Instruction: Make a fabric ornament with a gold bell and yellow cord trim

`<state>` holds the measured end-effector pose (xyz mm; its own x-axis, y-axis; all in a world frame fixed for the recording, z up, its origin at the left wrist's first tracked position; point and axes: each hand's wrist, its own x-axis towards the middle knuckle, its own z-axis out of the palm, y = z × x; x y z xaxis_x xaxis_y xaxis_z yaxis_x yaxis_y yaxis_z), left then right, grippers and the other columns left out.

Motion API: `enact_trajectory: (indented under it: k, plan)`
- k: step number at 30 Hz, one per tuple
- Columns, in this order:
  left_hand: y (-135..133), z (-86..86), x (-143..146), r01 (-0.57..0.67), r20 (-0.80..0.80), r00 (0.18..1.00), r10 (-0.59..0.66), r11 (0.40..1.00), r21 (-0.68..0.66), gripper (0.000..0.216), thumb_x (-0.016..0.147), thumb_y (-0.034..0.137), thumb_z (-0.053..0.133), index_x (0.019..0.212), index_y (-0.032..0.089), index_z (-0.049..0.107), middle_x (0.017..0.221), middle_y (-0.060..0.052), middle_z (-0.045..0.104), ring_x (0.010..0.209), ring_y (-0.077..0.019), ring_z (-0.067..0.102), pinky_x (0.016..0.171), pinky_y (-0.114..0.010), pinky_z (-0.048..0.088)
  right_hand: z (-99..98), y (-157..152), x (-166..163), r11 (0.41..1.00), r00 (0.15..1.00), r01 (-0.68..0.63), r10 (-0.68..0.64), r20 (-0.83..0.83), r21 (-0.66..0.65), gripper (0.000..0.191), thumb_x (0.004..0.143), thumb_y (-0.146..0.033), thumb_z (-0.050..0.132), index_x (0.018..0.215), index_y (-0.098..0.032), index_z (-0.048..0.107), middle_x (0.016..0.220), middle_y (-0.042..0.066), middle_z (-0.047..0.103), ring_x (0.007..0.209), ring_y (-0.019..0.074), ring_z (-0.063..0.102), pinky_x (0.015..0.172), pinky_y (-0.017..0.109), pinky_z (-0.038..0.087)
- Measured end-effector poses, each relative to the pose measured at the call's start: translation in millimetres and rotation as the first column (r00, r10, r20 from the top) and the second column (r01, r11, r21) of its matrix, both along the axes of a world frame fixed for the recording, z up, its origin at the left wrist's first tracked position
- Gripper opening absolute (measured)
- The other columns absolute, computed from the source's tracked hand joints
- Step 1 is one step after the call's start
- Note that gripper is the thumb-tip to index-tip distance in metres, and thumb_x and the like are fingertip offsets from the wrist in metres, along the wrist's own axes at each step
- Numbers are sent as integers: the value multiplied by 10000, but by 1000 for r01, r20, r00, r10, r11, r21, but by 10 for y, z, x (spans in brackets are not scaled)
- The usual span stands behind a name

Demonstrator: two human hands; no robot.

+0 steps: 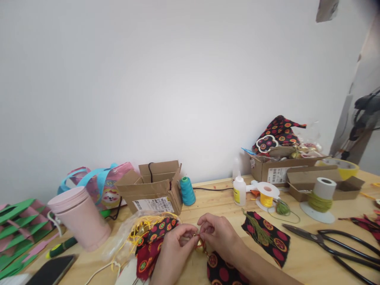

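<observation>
My left hand (175, 249) and my right hand (221, 239) meet at the front centre of the table, fingertips pinched close together. Between them runs a thin red cord (199, 236), its ends hidden by the fingers. Just below the fingertips is a round gold bell (200, 247). Dark patterned fabric (221, 271) lies under my right wrist, with a small gold-coloured link beside it. Left of my left hand are red and black patterned fabric pieces (151, 249), partly covered by the hand. Another patterned piece (268, 237) with green threads lies to the right.
Black-handled scissors (320, 239) lie at right, near a green cord spool (322, 200), a yellow cord spool (266, 198) and a glue bottle (239, 190). Behind stand cardboard boxes (154, 194) and a teal thread cone (187, 192). A pink cup (80, 217) and phone (52, 270) are left.
</observation>
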<state>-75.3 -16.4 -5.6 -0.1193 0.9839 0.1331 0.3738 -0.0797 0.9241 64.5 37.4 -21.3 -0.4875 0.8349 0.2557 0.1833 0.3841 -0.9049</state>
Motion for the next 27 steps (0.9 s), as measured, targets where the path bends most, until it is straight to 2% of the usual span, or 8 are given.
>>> enact_trajectory:
  k: [3, 5, 9, 12, 16, 22, 24, 27]
  plan:
    - [-20, 5, -12, 52, -188, 981, -38, 996, 70, 81, 705, 214, 555, 732, 187, 625, 737, -35, 635, 679, -165, 593, 613, -235, 464, 52, -23, 16, 999, 999, 3, -5, 46, 46, 268, 607, -47, 508, 822, -198, 559, 648, -16, 656, 590, 123, 575, 567, 211, 416]
    - [-25, 11, -14, 69, -254, 966, -43, 993, 97, 86, 724, 210, 534, 737, 198, 618, 773, -36, 622, 696, -163, 586, 616, -230, 461, 63, -27, 21, 998, 997, 2, -7, 71, 61, 253, 616, -55, 506, 818, -203, 546, 641, -20, 657, 580, 121, 574, 559, 206, 414]
    - [-23, 40, 0, 88, -315, 948, -40, 986, 141, 76, 720, 195, 542, 725, 206, 617, 861, -45, 611, 781, -170, 574, 651, -219, 455, 68, -22, 22, 997, 996, 5, -12, 87, 82, 234, 620, -55, 504, 796, -204, 540, 655, -18, 656, 605, 122, 581, 563, 201, 411]
    - [-22, 54, 9, 93, -335, 941, -52, 990, 109, 78, 723, 195, 539, 708, 203, 615, 767, -29, 617, 715, -161, 578, 630, -218, 447, 76, -23, 22, 997, 996, -1, -7, 88, 83, 234, 611, -41, 507, 780, -200, 540, 651, -18, 655, 606, 123, 584, 562, 200, 413]
    - [-28, 32, 3, 69, -297, 954, -39, 994, 90, 88, 725, 196, 530, 726, 194, 619, 731, -28, 625, 676, -159, 586, 608, -220, 451, 79, -27, 22, 998, 997, -6, 0, 81, 69, 215, 616, -44, 520, 769, -193, 545, 659, -13, 657, 638, 127, 598, 580, 201, 425]
    - [-14, 17, 14, 60, -152, 987, -54, 998, 36, 105, 708, 228, 544, 756, 172, 619, 740, -42, 651, 672, -170, 605, 609, -237, 476, 64, -30, 27, 998, 998, 0, -4, 70, 61, 189, 648, -56, 523, 777, -187, 566, 694, -3, 658, 665, 124, 597, 596, 201, 429]
    - [-1, 11, 19, 54, -105, 993, -52, 998, 20, 110, 702, 234, 548, 754, 164, 615, 733, -43, 652, 669, -169, 601, 616, -243, 474, 81, -51, 39, 992, 995, 42, -53, 85, 123, 140, 675, -104, 536, 774, -194, 581, 718, 2, 648, 683, 132, 578, 621, 221, 419]
    - [14, -19, 14, 31, -44, 999, -31, 1000, 5, 119, 683, 223, 565, 763, 150, 615, 725, -47, 651, 663, -165, 591, 617, -246, 465, 120, -99, 60, 955, 985, 81, -119, 121, 286, 79, 685, -169, 563, 747, -200, 601, 746, 6, 631, 730, 145, 548, 670, 243, 395]
